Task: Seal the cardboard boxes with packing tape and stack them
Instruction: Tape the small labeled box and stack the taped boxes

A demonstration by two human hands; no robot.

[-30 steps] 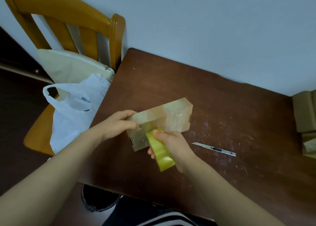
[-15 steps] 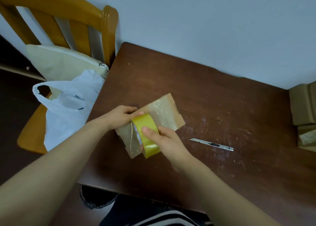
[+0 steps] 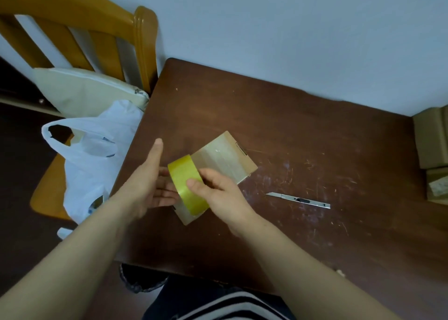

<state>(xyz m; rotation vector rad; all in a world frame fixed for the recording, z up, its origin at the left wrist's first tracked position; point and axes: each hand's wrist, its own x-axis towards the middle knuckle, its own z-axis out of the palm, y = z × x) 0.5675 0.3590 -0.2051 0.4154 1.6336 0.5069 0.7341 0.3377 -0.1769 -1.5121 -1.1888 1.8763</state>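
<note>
Cardboard box [image 3: 225, 159] sits slantwise over the dark wooden table [image 3: 278, 116], near its left front corner and between my two hands; I cannot tell whether it rests flat or is lifted a little. The table is broad and hard, scuffed with pale scratches. Two more brown boxes [image 3: 431, 140] sit one on the other at its right edge, which I take for the stack this one will join. On the left a wooden chair [image 3: 143, 43] carries a cream cushion [image 3: 84, 92] and a limp white plastic bag [image 3: 97, 155].

My left hand [image 3: 148, 184] is spread, fingers straight and thumb up, set along the box's near left side; whether it presses I cannot tell. My right hand [image 3: 218, 193] is curled round the tape roll [image 3: 186, 186], thumb flat on its outer face.

I judge I am running a strip round the box. To do it well I would keep the roll close to the board, pull the tape taut, steady the box with the flat left hand, then rub the strip down.

The box is thin, matt and sharp-edged, glossy where clear film covers it. The roll is a smooth, stiff yellow ring. The slim metal utility knife [image 3: 298, 199] lies apart to the right, handy for the cut.
</note>
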